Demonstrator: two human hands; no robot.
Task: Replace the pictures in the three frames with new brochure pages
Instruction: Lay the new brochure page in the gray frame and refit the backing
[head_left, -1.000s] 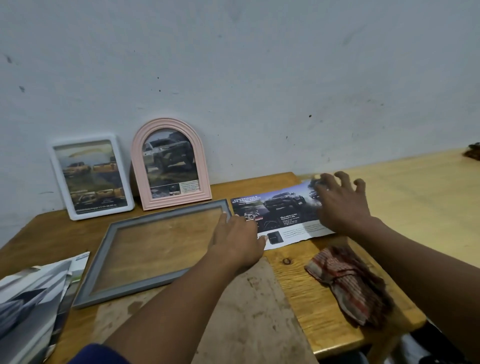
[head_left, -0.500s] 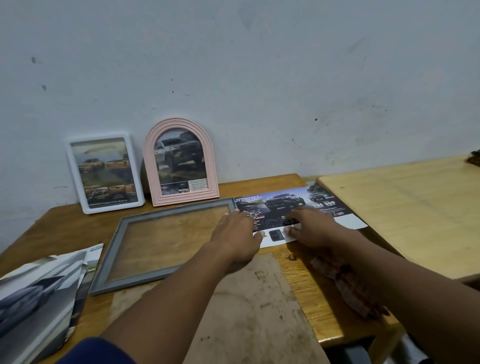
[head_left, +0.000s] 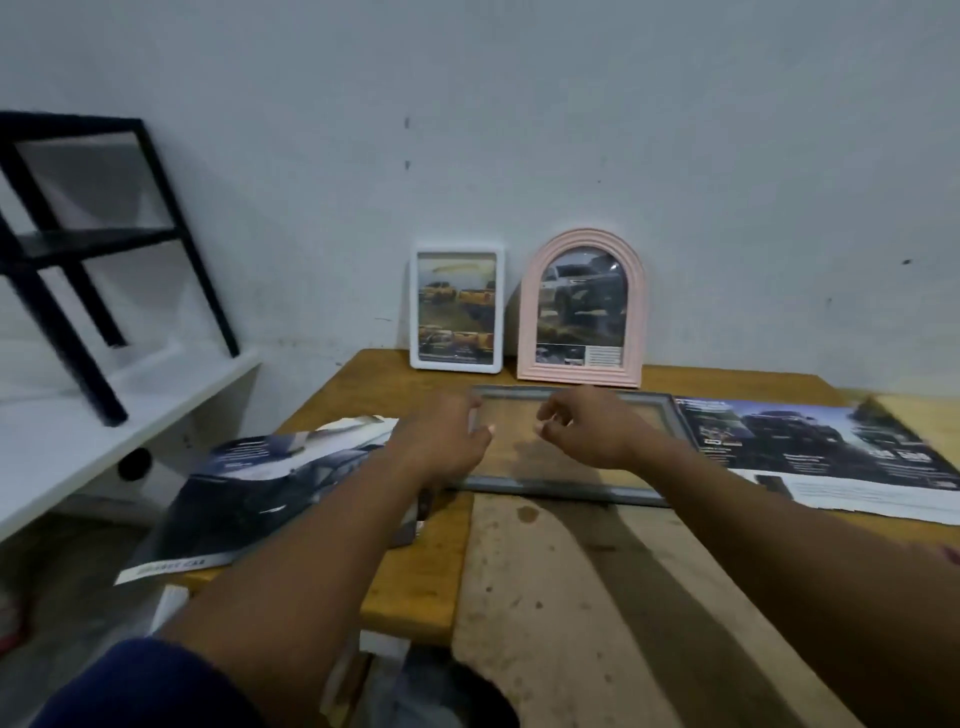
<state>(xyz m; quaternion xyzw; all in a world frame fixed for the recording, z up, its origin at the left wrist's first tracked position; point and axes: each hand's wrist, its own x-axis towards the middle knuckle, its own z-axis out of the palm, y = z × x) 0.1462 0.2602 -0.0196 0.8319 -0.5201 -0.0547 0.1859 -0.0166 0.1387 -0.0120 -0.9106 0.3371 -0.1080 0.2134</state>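
Note:
A grey frame lies flat on the wooden table, glass showing the wood beneath. My left hand is over its left end, and my right hand is over its middle. Both have loosely curled fingers and hold nothing; whether they touch the glass is unclear. A cut brochure page with dark cars lies just right of the frame. A white frame and a pink arched frame stand against the wall, each with a car picture inside.
A stack of brochure pages hangs over the table's left edge. A brown backing board lies at the front, under my forearms. To the left are a white shelf and a black stand.
My right hand left the brochure page and moved left over the grey frame. My left hand shifted from the frame's right edge to its left end. The view swung left.

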